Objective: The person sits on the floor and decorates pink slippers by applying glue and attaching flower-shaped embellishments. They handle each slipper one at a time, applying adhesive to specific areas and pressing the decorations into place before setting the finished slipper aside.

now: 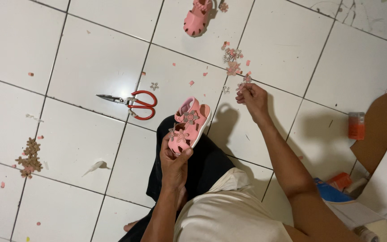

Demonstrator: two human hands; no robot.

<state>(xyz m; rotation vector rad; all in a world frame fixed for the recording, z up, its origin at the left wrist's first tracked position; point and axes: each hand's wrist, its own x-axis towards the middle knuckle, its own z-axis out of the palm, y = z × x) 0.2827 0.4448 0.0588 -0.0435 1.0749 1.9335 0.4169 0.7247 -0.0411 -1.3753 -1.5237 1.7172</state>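
My left hand point(174, 162) grips a small pink child's sandal point(188, 124) by its heel over my knee; flower trims sit on its top. My right hand point(252, 97) reaches out to the floor and pinches a small flower piece point(242, 85) at its fingertips. Just beyond it lies a loose cluster of pink and grey flower pieces point(233, 60) on the white tiles. A second pink sandal point(196, 18) lies farther away at the top of the view.
Red-handled scissors point(133, 103) lie on the tiles left of the sandal. A pile of brown flower cut-outs point(30, 157) sits at the far left. An orange bottle point(356, 126), brown cardboard point(384, 125) and a blue item point(330, 192) are at the right.
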